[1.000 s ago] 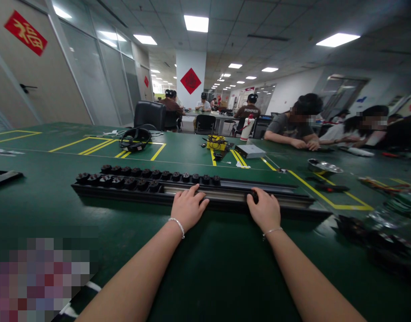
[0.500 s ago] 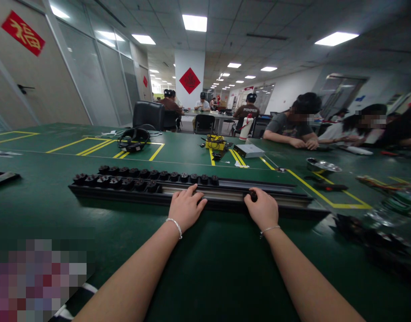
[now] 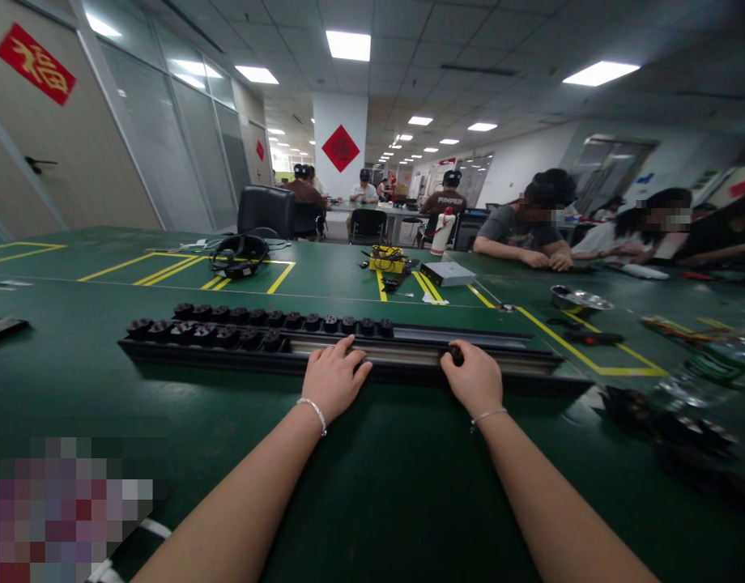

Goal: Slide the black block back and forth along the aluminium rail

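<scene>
A long black track (image 3: 196,355) with a metallic channel lies across the green table in front of me. Small black socket modules (image 3: 227,337) fill its left part in a row. My left hand (image 3: 334,371) rests on the track just right of that row, palm down, fingers apart and holding nothing. Farther right, my right hand (image 3: 474,374) pinches a small black module (image 3: 456,354) at the channel, partly hidden by the fingers. Directly behind lies a second black track (image 3: 470,336), its left part also lined with several modules.
A headset (image 3: 239,256), a yellow object wrapped in cable (image 3: 387,259) and a white box (image 3: 449,274) lie farther back. To the right are a metal bowl (image 3: 582,299), a plastic bottle (image 3: 716,368) and loose black parts (image 3: 664,425). A person in grey (image 3: 518,235) sits across the table.
The view has shifted slightly, so the scene sits a little farther left. Both hands hold nearly the same places on the track, and the right still pinches the module.
</scene>
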### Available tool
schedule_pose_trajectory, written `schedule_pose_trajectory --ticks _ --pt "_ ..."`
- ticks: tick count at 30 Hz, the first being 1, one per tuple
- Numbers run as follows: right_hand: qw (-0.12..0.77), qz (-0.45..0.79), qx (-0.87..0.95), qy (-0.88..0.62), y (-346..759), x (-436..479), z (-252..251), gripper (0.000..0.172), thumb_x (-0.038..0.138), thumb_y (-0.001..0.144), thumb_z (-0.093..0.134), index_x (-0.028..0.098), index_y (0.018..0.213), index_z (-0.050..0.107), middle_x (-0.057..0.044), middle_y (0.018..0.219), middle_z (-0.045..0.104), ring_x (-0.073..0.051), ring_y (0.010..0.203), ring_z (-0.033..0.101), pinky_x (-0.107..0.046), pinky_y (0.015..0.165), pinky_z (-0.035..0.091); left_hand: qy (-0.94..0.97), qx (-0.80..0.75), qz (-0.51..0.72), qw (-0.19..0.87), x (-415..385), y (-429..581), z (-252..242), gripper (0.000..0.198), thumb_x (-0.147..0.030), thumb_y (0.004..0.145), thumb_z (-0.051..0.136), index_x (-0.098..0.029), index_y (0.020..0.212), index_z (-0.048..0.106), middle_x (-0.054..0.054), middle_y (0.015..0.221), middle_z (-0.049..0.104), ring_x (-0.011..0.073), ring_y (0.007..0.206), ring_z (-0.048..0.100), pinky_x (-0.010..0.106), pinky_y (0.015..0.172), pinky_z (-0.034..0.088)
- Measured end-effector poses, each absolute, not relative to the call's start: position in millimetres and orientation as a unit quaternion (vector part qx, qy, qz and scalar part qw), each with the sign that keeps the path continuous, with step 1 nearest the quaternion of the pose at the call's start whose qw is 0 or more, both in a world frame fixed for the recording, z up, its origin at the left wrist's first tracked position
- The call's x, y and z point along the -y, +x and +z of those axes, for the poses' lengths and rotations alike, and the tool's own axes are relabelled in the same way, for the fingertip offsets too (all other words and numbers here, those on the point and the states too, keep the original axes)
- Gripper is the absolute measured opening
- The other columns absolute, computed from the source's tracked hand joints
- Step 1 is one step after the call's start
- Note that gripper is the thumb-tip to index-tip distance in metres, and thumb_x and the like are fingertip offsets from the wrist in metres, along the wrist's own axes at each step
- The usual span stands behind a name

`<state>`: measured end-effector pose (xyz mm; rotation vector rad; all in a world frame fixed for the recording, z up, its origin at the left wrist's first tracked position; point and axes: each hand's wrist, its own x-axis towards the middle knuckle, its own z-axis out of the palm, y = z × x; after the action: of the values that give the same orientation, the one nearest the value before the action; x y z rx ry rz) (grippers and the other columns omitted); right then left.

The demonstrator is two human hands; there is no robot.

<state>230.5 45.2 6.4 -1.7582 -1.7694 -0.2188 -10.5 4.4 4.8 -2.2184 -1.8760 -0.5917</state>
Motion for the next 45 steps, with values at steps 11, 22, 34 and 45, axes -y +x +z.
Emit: schedule_pose_trajectory --ticks 11,22,34,45 --pt "0.298 -0.082 0.7 -0.644 241.4 -44.1 8.9 0.032 0.035 0.074 0.045 0.02 0.097 0.062 -0.006 0.098 0.065 -0.021 0.093 0.057 -0.034 0.083 0.039 -0.746 0.627 -0.204 0.097 -4.2 -10.6 4.4 0.039 -0.048 0.085 0.026 -0.034 0.103 0.058 -0.001 0.131 0.044 0.0194 0.1 0.052 0.038 0.084 0.035" --pt "0.304 -0.092 0.692 -0.649 240.0 -44.2 7.8 0.034 0.035 0.073 0.044 0.019 0.097 0.063 -0.006 0.095 0.066 -0.021 0.092 0.057 -0.034 0.082 0.041 -0.748 0.628 -0.196 0.089 -3.6 -10.7 5.6 0.039 -0.048 0.086 0.025 -0.035 0.104 0.057 -0.001 0.132 0.043 0.0195 0.102 0.051 0.038 0.085 0.034" --pt "0.312 -0.086 0.682 -0.656 240.6 -44.6 6.7 0.035 0.033 0.073 0.044 0.018 0.098 0.063 -0.007 0.097 0.065 -0.021 0.092 0.057 -0.034 0.082 0.041 -0.747 0.634 -0.187 0.074 -1.9 -8.9 10.6 0.039 -0.047 0.086 0.026 -0.035 0.106 0.057 -0.001 0.133 0.042 0.0196 0.103 0.05 0.038 0.086 0.034" --pt "0.309 -0.091 0.679 -0.659 239.7 -44.4 7.9 0.034 0.032 0.073 0.043 0.018 0.096 0.063 -0.006 0.094 0.065 -0.02 0.088 0.058 -0.032 0.079 0.041 -0.748 0.631 -0.19 0.084 -2.7 -10.1 6.8 0.038 -0.047 0.086 0.026 -0.035 0.106 0.056 -0.001 0.133 0.043 0.0195 0.103 0.051 0.038 0.086 0.034"
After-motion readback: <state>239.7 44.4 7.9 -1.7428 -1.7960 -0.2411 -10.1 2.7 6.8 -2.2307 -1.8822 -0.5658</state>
